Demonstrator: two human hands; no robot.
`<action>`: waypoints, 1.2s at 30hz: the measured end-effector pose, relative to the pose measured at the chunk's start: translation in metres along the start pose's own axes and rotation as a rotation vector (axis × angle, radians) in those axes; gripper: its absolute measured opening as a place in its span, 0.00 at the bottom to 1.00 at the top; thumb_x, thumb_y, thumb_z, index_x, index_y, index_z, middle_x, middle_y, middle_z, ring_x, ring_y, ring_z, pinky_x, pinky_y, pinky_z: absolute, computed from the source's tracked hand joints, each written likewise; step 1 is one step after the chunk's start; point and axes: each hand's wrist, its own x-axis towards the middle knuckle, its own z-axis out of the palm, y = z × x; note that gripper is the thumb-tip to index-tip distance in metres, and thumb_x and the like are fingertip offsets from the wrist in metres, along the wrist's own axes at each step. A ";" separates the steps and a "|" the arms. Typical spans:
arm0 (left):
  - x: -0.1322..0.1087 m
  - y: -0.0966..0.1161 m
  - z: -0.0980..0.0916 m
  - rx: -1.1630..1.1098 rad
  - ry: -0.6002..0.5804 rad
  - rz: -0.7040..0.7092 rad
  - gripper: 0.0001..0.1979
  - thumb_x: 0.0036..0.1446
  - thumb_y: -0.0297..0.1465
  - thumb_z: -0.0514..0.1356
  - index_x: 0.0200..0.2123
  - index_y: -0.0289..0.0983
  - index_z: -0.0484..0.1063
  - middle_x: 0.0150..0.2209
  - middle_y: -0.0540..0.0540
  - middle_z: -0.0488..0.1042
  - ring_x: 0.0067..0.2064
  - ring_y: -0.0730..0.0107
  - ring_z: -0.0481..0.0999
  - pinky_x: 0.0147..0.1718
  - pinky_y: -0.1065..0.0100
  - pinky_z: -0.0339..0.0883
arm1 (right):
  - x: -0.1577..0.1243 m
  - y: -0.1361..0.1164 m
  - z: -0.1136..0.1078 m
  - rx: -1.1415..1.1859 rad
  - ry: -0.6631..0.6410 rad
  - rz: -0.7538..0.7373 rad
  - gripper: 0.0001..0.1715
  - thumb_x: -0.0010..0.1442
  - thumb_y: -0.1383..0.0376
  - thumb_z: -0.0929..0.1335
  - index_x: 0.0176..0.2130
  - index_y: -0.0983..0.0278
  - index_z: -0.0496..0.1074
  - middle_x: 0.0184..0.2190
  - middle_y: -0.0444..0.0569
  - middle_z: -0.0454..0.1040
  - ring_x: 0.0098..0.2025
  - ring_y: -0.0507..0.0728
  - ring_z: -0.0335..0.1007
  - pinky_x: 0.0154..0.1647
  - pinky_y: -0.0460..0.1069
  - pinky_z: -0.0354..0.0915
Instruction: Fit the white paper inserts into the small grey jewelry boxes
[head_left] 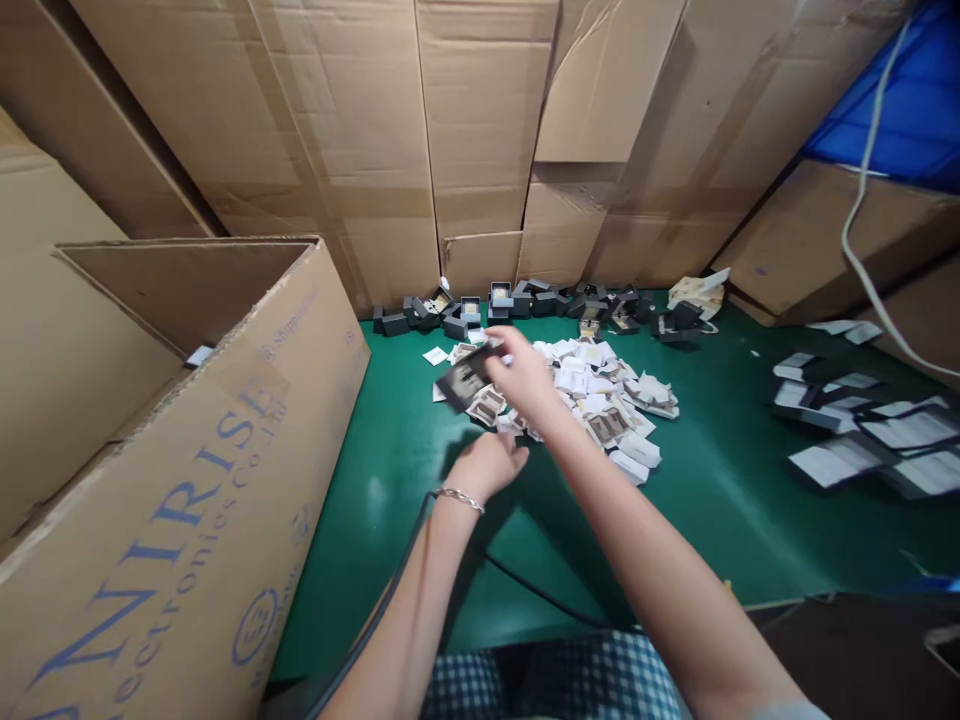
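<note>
My right hand (521, 378) grips a flat dark rectangular piece (461, 378) by its right edge, above the left part of a heap. The piece is blurred, so its markings cannot be read. Just below it, my left hand (484, 466) hovers by the near edge of the heap, fingers loosely apart with nothing visible in them; part of its fingers is hidden. A chain bracelet (460, 498) and a dark cord (397, 580) are at the left wrist. The heap of small white and brown paper-like pieces (592, 385) lies on the green table (720, 470).
Small black boxes (540, 300), some open, line the table's back edge before a cardboard wall (360, 120). A large printed carton (247, 450) stands at left. White and dark flat pieces (870, 415) lie at right, under a hanging white cable (855, 215).
</note>
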 end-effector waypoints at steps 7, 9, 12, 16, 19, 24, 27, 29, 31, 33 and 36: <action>-0.004 -0.017 -0.030 -0.059 0.266 -0.123 0.15 0.58 0.37 0.47 0.28 0.38 0.70 0.31 0.41 0.76 0.34 0.60 0.74 0.31 0.66 0.61 | -0.034 0.090 -0.041 0.227 0.308 0.364 0.19 0.49 0.65 0.63 0.41 0.65 0.72 0.35 0.50 0.76 0.38 0.57 0.71 0.42 0.54 0.69; 0.004 -0.016 -0.030 -0.185 0.383 -0.112 0.14 0.59 0.37 0.48 0.29 0.39 0.70 0.31 0.44 0.75 0.33 0.62 0.73 0.31 0.67 0.61 | -0.039 0.093 -0.027 0.257 0.216 0.374 0.18 0.48 0.66 0.63 0.40 0.64 0.74 0.34 0.49 0.76 0.37 0.57 0.72 0.42 0.54 0.68; 0.017 -0.013 -0.025 -0.452 0.472 -0.077 0.13 0.59 0.38 0.50 0.31 0.38 0.70 0.28 0.46 0.73 0.30 0.67 0.71 0.30 0.69 0.61 | -0.039 0.083 -0.008 0.298 0.096 0.315 0.18 0.47 0.67 0.62 0.37 0.63 0.75 0.35 0.48 0.77 0.37 0.57 0.72 0.42 0.53 0.69; 0.025 -0.010 -0.020 -0.762 0.457 -0.026 0.13 0.52 0.37 0.60 0.39 0.38 0.71 0.36 0.45 0.74 0.31 0.71 0.72 0.25 0.73 0.62 | -0.038 0.067 0.006 0.443 0.043 0.323 0.18 0.48 0.65 0.63 0.39 0.62 0.74 0.32 0.47 0.76 0.27 0.53 0.70 0.30 0.50 0.69; 0.023 -0.008 -0.020 -0.899 0.444 -0.043 0.19 0.47 0.30 0.63 0.45 0.39 0.69 0.40 0.44 0.73 0.31 0.71 0.73 0.22 0.74 0.63 | -0.039 0.064 0.011 0.655 0.026 0.345 0.22 0.49 0.60 0.66 0.45 0.62 0.70 0.38 0.48 0.75 0.25 0.51 0.68 0.27 0.49 0.69; 0.024 -0.010 -0.020 -1.298 0.551 -0.062 0.12 0.47 0.24 0.60 0.38 0.36 0.68 0.34 0.47 0.73 0.28 0.75 0.72 0.21 0.76 0.65 | -0.041 0.072 0.006 0.500 0.201 0.195 0.27 0.55 0.58 0.65 0.54 0.62 0.65 0.48 0.55 0.70 0.36 0.53 0.70 0.38 0.51 0.70; 0.025 -0.014 -0.019 -1.515 0.719 -0.088 0.08 0.47 0.23 0.60 0.33 0.34 0.66 0.30 0.49 0.72 0.26 0.78 0.71 0.21 0.77 0.64 | -0.045 0.080 -0.004 0.098 0.180 0.084 0.18 0.59 0.62 0.61 0.45 0.64 0.72 0.44 0.56 0.73 0.45 0.59 0.69 0.49 0.56 0.66; 0.024 -0.015 -0.018 -1.577 0.803 -0.108 0.06 0.48 0.23 0.61 0.31 0.34 0.65 0.30 0.49 0.72 0.27 0.79 0.71 0.22 0.77 0.65 | -0.049 0.083 -0.008 -0.132 0.069 0.050 0.15 0.59 0.62 0.62 0.41 0.62 0.74 0.47 0.56 0.73 0.53 0.63 0.65 0.58 0.64 0.56; 0.023 -0.015 -0.016 -1.601 0.828 -0.097 0.06 0.48 0.24 0.61 0.31 0.34 0.66 0.30 0.49 0.72 0.28 0.79 0.72 0.23 0.77 0.66 | -0.053 0.081 -0.009 -0.293 -0.058 0.053 0.14 0.58 0.59 0.65 0.41 0.59 0.75 0.55 0.55 0.68 0.59 0.67 0.58 0.61 0.73 0.43; 0.022 -0.013 -0.015 -1.607 0.827 -0.070 0.07 0.49 0.25 0.61 0.33 0.34 0.66 0.30 0.49 0.72 0.28 0.79 0.72 0.24 0.77 0.67 | -0.057 0.078 -0.006 -0.393 -0.177 0.053 0.17 0.56 0.55 0.67 0.43 0.59 0.74 0.62 0.54 0.60 0.63 0.69 0.51 0.59 0.78 0.33; 0.021 -0.011 -0.013 -1.603 0.815 -0.046 0.08 0.49 0.26 0.61 0.34 0.34 0.67 0.30 0.50 0.72 0.27 0.79 0.72 0.24 0.77 0.66 | -0.060 0.073 -0.004 -0.468 -0.291 0.079 0.21 0.54 0.52 0.68 0.45 0.60 0.73 0.65 0.55 0.54 0.65 0.69 0.45 0.59 0.79 0.30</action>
